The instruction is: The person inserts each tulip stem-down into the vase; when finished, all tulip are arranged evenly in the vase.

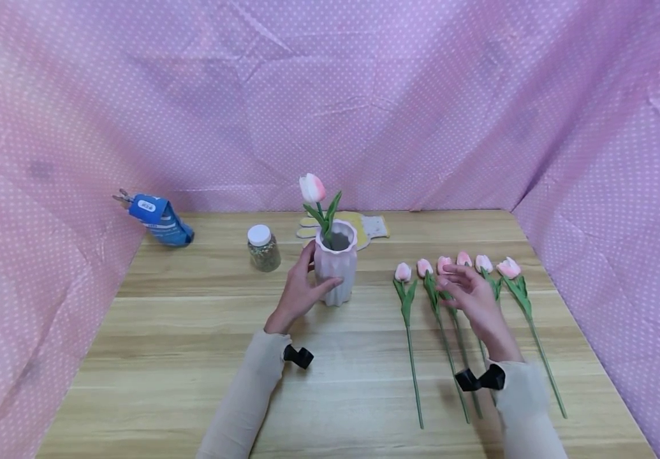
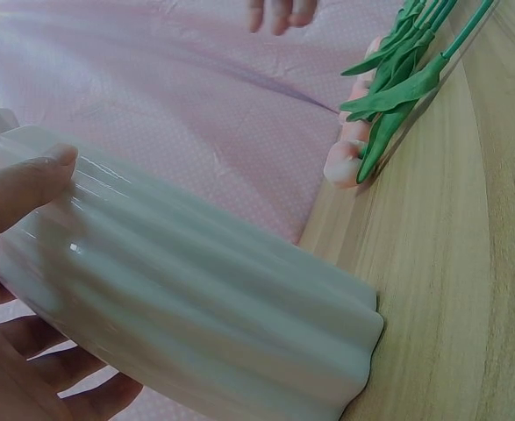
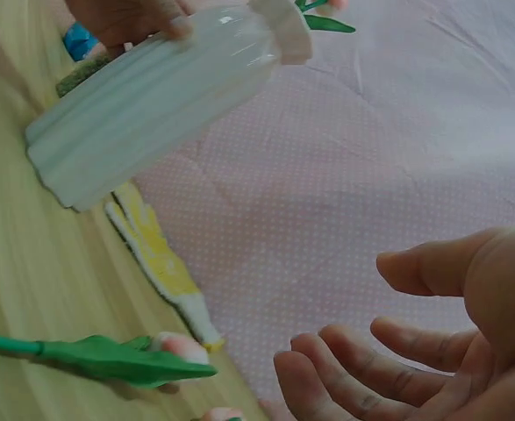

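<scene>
My left hand (image 1: 298, 292) grips a white fluted vase (image 1: 337, 275), thumb on the near side and fingers around its left. One pink-and-white tulip (image 1: 312, 189) with green leaves stands in the vase, leaning left; its lower stem is hidden inside. Over a row of several loose tulips (image 1: 402, 273) hovers my right hand (image 1: 473, 303), fingers spread and loosely bent. In the right wrist view nothing lies between the thumb and fingers of this hand (image 3: 415, 342). It hides parts of the middle tulips in the head view.
Behind the vase lies a yellow-and-white work glove (image 1: 372, 226). A white-capped jar (image 1: 263, 252) of greenish bits stands left of the vase. Farther left is a blue packet (image 1: 163, 220) with a clip on top. Pink dotted cloth (image 1: 330, 102) surrounds the wooden table (image 1: 180, 357).
</scene>
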Tool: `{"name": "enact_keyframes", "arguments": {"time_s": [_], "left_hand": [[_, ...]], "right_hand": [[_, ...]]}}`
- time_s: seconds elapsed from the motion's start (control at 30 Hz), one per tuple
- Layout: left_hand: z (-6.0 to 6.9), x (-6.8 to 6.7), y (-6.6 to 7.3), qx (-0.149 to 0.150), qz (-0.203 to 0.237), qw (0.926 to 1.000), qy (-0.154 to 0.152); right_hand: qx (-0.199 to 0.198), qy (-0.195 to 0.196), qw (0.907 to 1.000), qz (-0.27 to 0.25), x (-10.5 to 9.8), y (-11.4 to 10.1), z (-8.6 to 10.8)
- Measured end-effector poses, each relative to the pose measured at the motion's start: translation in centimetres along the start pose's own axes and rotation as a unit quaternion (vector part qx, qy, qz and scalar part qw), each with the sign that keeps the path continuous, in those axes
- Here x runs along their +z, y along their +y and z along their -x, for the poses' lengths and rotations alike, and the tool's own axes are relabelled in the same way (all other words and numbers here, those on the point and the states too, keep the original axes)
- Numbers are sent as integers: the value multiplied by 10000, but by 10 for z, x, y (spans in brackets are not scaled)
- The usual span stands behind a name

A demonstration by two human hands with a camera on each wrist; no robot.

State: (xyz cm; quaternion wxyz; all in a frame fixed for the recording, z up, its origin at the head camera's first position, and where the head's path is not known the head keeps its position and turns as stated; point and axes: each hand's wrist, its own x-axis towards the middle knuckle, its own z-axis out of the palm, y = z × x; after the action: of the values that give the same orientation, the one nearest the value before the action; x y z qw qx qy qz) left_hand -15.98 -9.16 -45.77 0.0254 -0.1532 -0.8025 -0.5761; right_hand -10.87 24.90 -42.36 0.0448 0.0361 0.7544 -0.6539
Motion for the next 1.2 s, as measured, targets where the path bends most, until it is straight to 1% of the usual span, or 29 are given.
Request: {"name": "enact_keyframes", "arguments": {"time_s": [0.13, 0.37, 0.53, 0.9, 1.07, 1.2], "left_hand": [[0, 0, 0, -3, -21, 10000, 2], [0, 0, 0, 96, -34, 9999, 32], [0, 1, -1, 121, -42, 9999, 50], [0, 1, 0, 92, -42, 9999, 36], [1, 1, 0, 32, -39, 10000, 47], [1, 1, 0, 4, -37, 10000, 40]], "right_hand": [[333, -101, 9989, 304, 1, 11, 6], [713, -343, 9965, 275, 8, 32, 13], [920, -460, 9934, 507, 14, 43, 17], [1026, -407, 9892, 962, 26, 60, 24], [962, -360, 9878, 1168, 30, 61, 26], [984, -360, 9829, 1516, 35, 59, 27]]}}
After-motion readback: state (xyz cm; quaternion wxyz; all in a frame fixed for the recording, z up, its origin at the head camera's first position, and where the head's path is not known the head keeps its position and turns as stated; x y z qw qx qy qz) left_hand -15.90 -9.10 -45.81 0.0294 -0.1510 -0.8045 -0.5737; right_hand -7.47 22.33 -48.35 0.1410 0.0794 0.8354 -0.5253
